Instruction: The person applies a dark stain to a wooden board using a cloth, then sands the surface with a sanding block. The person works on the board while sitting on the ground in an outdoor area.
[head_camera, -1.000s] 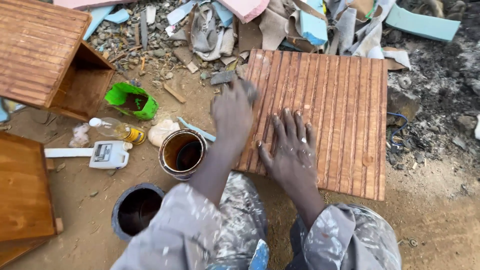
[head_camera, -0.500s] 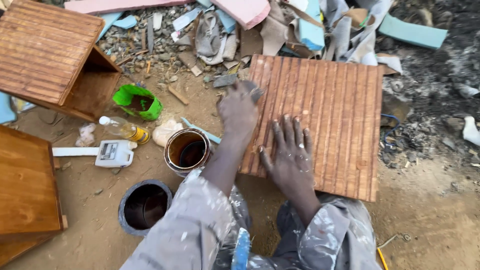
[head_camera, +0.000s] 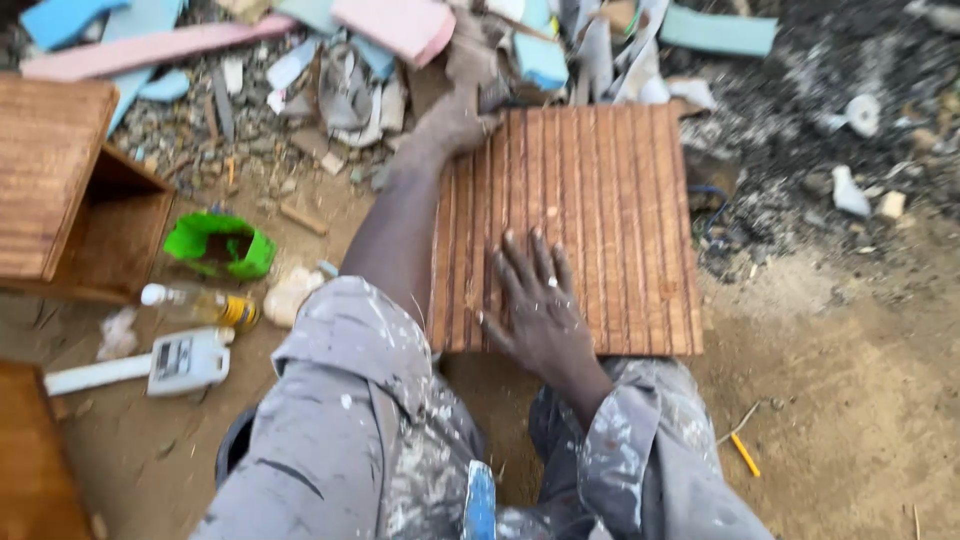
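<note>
Your left hand (head_camera: 455, 120) has slid up to the far edge of the brown ribbed wooden panel (head_camera: 600, 210), fingers curled there; your right hand (head_camera: 535, 305) stays flat, fingers spread.

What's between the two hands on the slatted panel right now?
In the head view, only bare slats of the wooden panel lie between the left hand at its far corner and the right hand near its front edge.

Bare sandy ground (head_camera: 850, 400) carries everything. A ribbed wooden panel (head_camera: 600, 210) lies flat on it, with a wooden box (head_camera: 70, 190) at left, a green tub (head_camera: 222, 243), a small bottle (head_camera: 200, 305) and a white handled tool (head_camera: 150, 365) nearby. Foam scraps (head_camera: 400, 25) pile beyond.
</note>
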